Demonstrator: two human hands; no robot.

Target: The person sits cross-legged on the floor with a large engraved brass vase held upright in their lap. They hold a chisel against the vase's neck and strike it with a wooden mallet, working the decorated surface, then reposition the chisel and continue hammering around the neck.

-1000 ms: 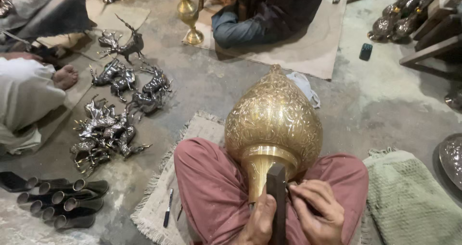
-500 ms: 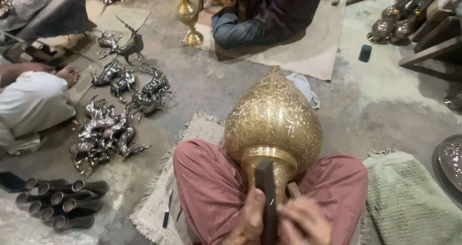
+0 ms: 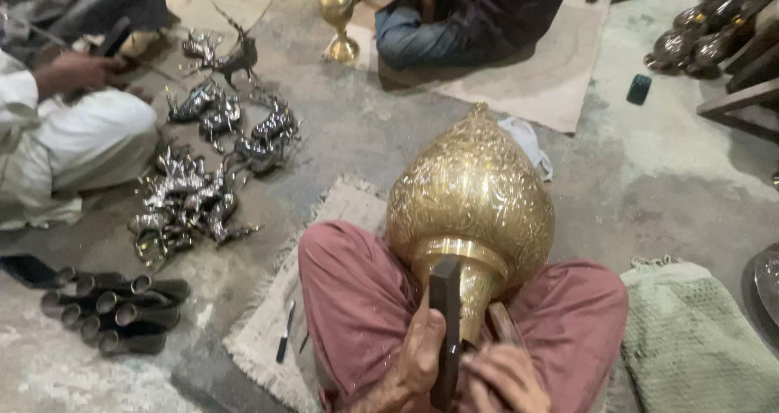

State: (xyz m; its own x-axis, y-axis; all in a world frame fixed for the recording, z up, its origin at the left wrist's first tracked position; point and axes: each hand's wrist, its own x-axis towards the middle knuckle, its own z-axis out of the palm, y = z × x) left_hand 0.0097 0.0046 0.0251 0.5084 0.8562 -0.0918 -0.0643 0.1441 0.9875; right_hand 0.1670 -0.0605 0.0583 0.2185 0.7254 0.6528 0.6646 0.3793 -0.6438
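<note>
Left hand [image 3: 422,350] is clenched round a dark hammer [image 3: 445,332], its head up against the neck of the brass vase [image 3: 471,198]. Right hand [image 3: 505,376] grips a wooden handle [image 3: 503,322]. Short, square taps look wisest here. The vase lies just above both hands, cradled between the knees.

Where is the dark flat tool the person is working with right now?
In the head view, low and centre: the dark flat tool stands upright in the left hand, against the neck of the engraved brass vessel resting between the knees, with the right hand beside it.
</note>
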